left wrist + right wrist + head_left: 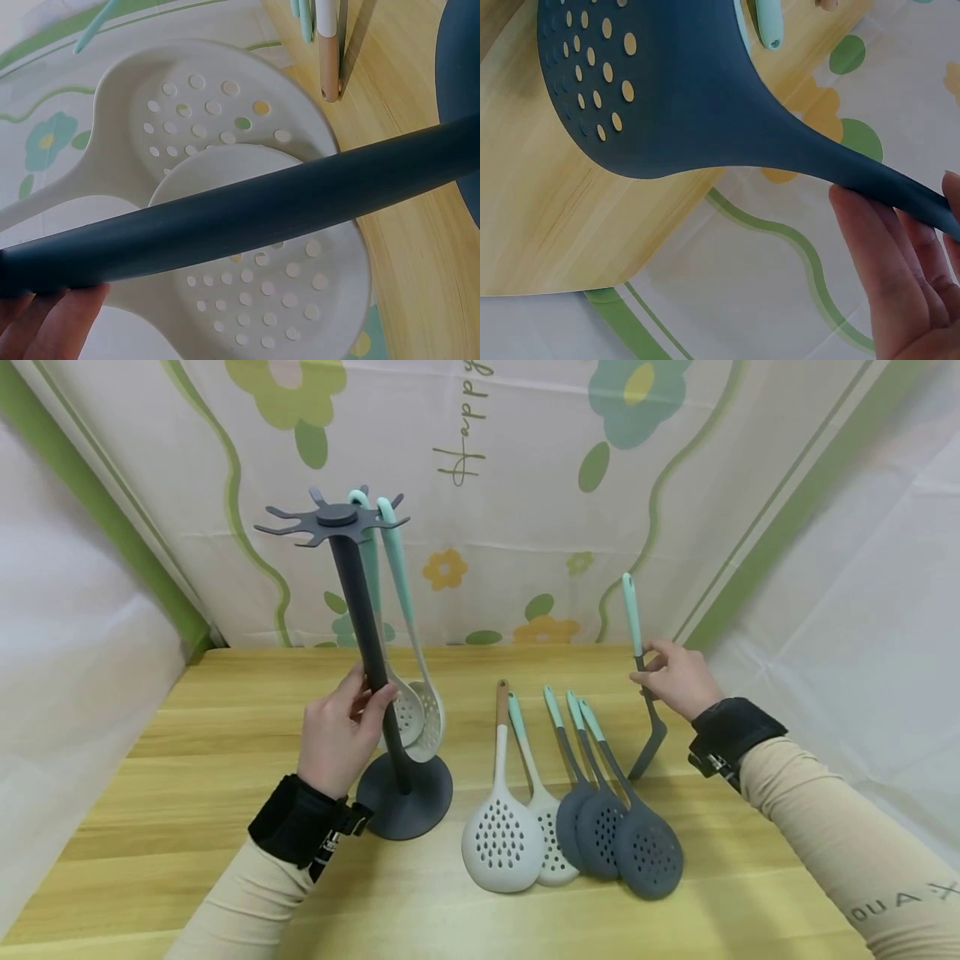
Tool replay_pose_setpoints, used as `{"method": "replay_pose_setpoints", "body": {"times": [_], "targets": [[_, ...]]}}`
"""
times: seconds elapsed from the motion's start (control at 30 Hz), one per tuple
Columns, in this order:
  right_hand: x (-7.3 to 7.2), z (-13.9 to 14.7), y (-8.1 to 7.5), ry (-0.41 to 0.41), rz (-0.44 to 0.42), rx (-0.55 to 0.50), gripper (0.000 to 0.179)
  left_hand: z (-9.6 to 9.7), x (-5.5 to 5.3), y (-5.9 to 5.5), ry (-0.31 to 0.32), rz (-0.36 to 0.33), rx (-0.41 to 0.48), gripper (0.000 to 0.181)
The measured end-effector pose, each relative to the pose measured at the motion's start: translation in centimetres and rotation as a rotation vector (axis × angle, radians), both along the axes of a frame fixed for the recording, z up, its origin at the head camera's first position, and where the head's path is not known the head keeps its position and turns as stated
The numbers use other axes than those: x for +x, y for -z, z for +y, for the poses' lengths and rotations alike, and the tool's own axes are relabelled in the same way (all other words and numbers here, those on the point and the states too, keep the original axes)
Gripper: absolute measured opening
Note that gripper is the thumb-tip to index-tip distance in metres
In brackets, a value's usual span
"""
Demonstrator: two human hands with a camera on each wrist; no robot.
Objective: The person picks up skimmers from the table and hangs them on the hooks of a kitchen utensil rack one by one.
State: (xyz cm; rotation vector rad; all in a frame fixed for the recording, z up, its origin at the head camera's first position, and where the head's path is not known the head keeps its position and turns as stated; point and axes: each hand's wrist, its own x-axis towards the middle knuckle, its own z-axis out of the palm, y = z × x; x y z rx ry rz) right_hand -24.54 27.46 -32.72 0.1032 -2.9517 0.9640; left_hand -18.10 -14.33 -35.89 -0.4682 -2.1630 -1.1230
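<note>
My left hand (337,739) grips the dark pole of a utensil stand (358,597) that leans slightly. From the stand's hooked top hang two off-white skimmers (432,731) with mint handles, one overlapping the other; their round holes show in the left wrist view. Between thumb and fingers, my right hand (678,681) pinches a dark grey skimmer (682,97) by its shaft, below the mint handle. It is upright and seen nearly edge-on in the head view, its head near the table at the right.
On the wooden table (187,827), a white skimmer with a wooden-coloured handle (501,843) partly covers an off-white one (553,835). Beside them several dark skimmers (648,852) with mint handles overlap. A flower-printed curtain (525,552) hangs behind the table.
</note>
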Motion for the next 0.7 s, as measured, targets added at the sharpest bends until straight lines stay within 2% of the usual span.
{"method": "replay_pose_setpoints", "body": {"times": [0.33,0.7], "targets": [[0.4,-0.8,-0.3,-0.004,0.055,0.038,0.036,0.1,0.1,-0.2,-0.011,-0.002,0.005,0.023],[0.8,-1.5,-0.6,0.0,0.103,0.033,0.034,0.2,0.0,0.0,-0.009,0.01,0.01,0.023]]}}
